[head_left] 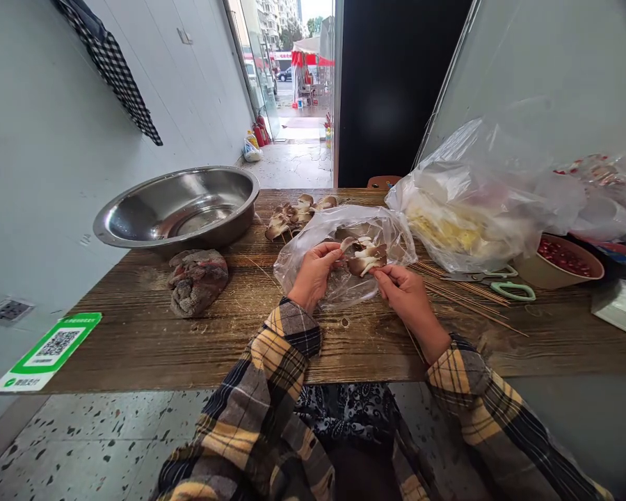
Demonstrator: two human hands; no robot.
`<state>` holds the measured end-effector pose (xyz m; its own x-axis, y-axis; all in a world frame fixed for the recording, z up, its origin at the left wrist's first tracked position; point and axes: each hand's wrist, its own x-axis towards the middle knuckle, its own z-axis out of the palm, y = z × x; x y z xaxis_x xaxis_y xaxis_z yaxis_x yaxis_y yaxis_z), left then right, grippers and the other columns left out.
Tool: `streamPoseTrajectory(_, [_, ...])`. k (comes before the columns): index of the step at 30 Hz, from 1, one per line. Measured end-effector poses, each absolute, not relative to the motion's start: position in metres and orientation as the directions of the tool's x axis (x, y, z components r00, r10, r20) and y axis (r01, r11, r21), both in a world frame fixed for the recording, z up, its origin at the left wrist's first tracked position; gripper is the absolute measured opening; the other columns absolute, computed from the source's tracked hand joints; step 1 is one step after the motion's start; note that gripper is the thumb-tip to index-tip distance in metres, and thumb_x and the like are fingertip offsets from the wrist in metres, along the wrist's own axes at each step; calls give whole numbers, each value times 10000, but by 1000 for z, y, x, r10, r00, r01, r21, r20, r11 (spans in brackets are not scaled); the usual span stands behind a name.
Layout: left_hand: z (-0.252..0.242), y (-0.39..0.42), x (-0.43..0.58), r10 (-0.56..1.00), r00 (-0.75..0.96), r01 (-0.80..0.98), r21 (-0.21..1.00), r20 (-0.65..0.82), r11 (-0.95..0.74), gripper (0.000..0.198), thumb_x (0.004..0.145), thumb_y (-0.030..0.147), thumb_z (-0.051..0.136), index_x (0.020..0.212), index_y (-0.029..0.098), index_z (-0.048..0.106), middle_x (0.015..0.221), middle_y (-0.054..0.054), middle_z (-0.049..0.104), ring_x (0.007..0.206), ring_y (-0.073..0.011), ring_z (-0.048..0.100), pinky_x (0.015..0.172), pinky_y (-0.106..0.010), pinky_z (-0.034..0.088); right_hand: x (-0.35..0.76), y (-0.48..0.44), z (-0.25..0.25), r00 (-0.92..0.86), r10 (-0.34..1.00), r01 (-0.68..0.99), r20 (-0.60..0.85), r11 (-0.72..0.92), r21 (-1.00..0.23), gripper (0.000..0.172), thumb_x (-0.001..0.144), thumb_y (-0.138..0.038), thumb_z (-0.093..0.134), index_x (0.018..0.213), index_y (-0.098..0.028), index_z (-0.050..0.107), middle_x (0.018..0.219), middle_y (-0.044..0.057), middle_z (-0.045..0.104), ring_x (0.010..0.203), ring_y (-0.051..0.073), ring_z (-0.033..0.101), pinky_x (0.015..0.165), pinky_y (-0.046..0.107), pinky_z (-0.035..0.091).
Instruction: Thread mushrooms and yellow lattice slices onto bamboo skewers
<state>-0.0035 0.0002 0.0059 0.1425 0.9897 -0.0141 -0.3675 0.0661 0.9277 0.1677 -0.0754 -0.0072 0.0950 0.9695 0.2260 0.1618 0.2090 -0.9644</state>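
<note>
Mushrooms [366, 260] are held between the left hand [313, 275] and the right hand [405, 295], over a clear plastic bag [295, 259] on the table [240, 351]. Both hands grasp them: the left pinches one side, the right their lower edge.

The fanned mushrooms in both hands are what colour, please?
Those mushrooms are brown and cream, clearest in the head view.
</note>
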Motion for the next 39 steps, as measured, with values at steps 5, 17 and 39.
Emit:
streamPoseTrajectory(5, [5,-1,-2,980,196,-317,948,35,30,196,582,217,797,743,137,719,697,5,643,524,-42,434,471,-195,296,166,-77,-5,74,972,179,222,206,-962,333,843,-469,593,779,-151,670,491,-56,470,433,76,370,432,222,261])
streamPoseTrajectory(17, [7,-6,-2,937,346,-398,895,-54,199,255,635,306,815,740,131,663,674,-2,608,564,-78,523,526,-216,397,164,-78,-6,16,970,247,244,233,-941,337,848,-479,581,732,-170,651,480,-62,455,435,83,367,447,232,278])
streamPoseTrajectory(39, [12,-5,-4,946,303,-459,852,-117,252,121,711,115,693,799,126,610,693,5,591,624,-91,575,640,-249,475,179,-76,-3,365,898,157,247,202,-967,333,817,-489,628,837,-162,685,501,-68,460,422,79,357,399,217,258])
